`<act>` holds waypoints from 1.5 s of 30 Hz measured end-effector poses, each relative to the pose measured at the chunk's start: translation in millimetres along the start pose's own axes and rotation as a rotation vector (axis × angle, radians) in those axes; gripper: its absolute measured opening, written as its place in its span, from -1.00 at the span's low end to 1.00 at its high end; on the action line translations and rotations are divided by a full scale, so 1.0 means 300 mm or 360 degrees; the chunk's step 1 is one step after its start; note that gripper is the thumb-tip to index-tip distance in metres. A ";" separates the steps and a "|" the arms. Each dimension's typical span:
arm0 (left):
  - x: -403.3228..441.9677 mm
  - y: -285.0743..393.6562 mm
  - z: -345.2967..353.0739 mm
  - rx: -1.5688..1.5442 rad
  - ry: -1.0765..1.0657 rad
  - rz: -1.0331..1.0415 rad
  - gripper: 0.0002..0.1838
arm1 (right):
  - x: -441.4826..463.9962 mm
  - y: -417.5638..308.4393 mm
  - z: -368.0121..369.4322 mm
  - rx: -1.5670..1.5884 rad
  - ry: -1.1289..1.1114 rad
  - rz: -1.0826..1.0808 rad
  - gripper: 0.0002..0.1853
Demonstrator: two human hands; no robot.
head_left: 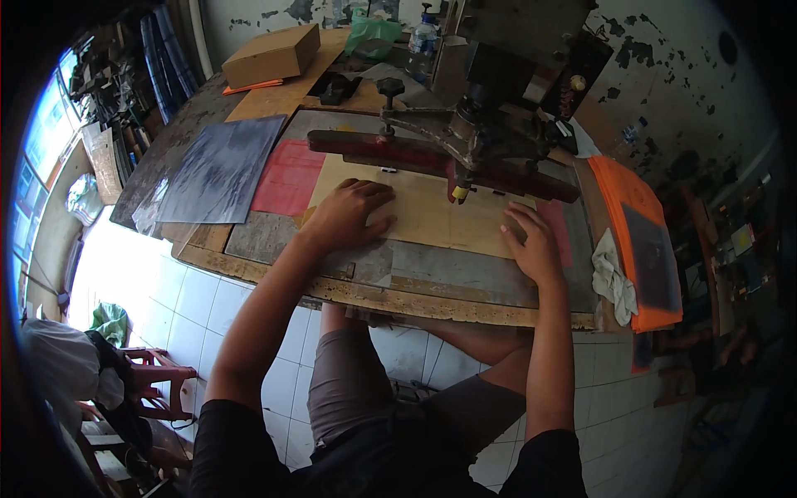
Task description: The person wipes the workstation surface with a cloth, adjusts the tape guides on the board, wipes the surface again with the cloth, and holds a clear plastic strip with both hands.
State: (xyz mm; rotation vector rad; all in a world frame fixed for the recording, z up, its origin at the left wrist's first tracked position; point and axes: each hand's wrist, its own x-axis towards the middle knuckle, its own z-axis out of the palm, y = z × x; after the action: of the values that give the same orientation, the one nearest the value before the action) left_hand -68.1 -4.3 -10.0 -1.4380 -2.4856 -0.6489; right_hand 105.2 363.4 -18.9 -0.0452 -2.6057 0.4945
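Observation:
My left hand (349, 217) rests on the left part of a tan board or sheet (440, 217), fingers stretched out and thumb apart. On the sheet's right end lies my right hand (535, 242), also with its fingers spread. A red sheet (288, 178) shows beyond the tan one on the left, and a strip of red appears at the right. Over the sheet's far edge hangs the dark red bar (349, 144) of a press machine (465, 124). A small yellow-banded part (459, 193) hangs near the bar's middle. Small dark pieces sit along the sheet's far edge.
A dark glossy sheet (222, 170) lies at the left of the table. Orange sheets (618, 199) are stacked at the right, beside a white cloth (613, 270). A cardboard box (272, 55), a green bag (371, 35) and a water bottle (422, 41) stand at the back.

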 end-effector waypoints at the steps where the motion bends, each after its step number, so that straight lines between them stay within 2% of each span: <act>1: -0.011 0.010 -0.024 -0.0021 -0.0031 -0.0050 -0.50 | 0.003 -0.018 -0.020 -0.0022 -0.0005 0.0000 -0.62; 4: -0.102 0.062 -0.070 -0.0105 0.0052 -0.0155 -0.48 | -0.040 -0.096 -0.096 0.0043 -0.0059 0.0184 -0.63; 9: -0.244 0.127 -0.043 -0.0345 0.0295 -0.0243 -0.50 | -0.202 -0.135 -0.086 0.0091 0.0045 0.0118 -0.65; 13: -0.269 0.138 -0.036 -0.0270 0.0280 -0.0231 -0.55 | -0.254 -0.121 -0.071 0.0140 0.0185 0.0127 -0.68; 22: -0.265 0.142 -0.032 -0.0183 0.0236 -0.0245 -0.59 | -0.243 -0.126 -0.066 0.0101 0.0108 0.0038 -0.72; 45: -0.245 0.161 -0.040 -0.0164 0.0224 -0.0296 -0.62 | -0.241 -0.120 -0.069 0.0048 0.0129 0.0003 -0.67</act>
State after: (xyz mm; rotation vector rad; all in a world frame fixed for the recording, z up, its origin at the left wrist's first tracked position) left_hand 10.1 -45.8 -13.9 -1.1569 -2.5258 -0.8926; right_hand 180.8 328.3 -22.1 -0.0565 -2.5186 0.5215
